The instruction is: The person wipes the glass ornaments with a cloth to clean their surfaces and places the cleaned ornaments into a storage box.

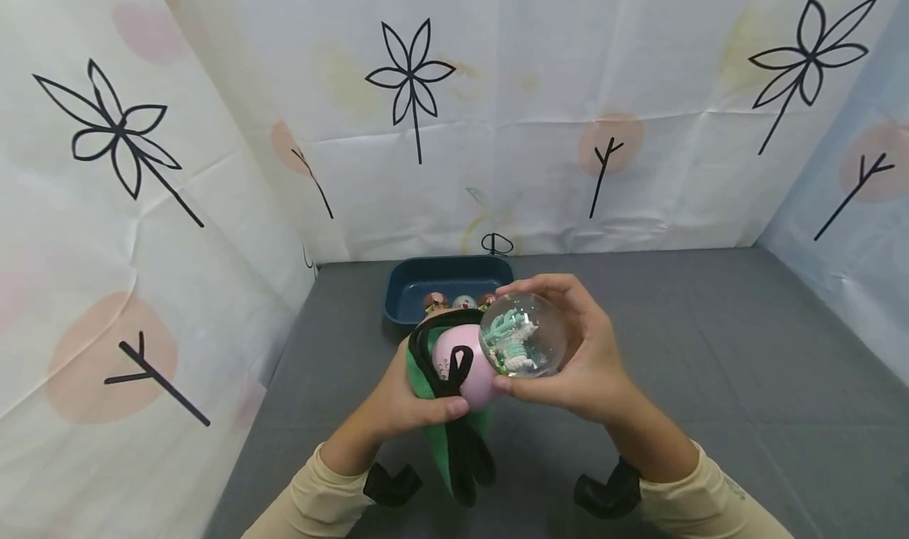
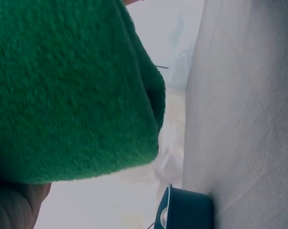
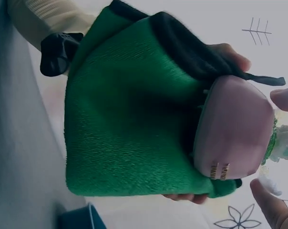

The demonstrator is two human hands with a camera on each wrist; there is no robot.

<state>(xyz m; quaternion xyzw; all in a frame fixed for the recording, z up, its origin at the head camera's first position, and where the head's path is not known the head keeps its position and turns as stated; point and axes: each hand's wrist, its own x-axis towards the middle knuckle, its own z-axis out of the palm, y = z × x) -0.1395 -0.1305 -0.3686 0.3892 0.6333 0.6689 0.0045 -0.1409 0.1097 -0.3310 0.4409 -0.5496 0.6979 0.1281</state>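
My right hand grips a snow globe by its clear glass ball, thumb and fingers around the sides. Inside the ball shows a small white and mint-green figure. The globe is tipped sideways, its pink base turned toward my left hand. That hand holds a green fuzzy cloth with black edging and a black loop, wrapped about the base, the thumb pressing from the near side. In the left wrist view the cloth covers most of the left hand. Both hands are above the table.
A dark blue bin stands at the back of the grey table, behind the hands. Several small round-topped objects sit in it. Patterned white fabric walls the back and sides. Black wrist mounts sit at both sleeves.
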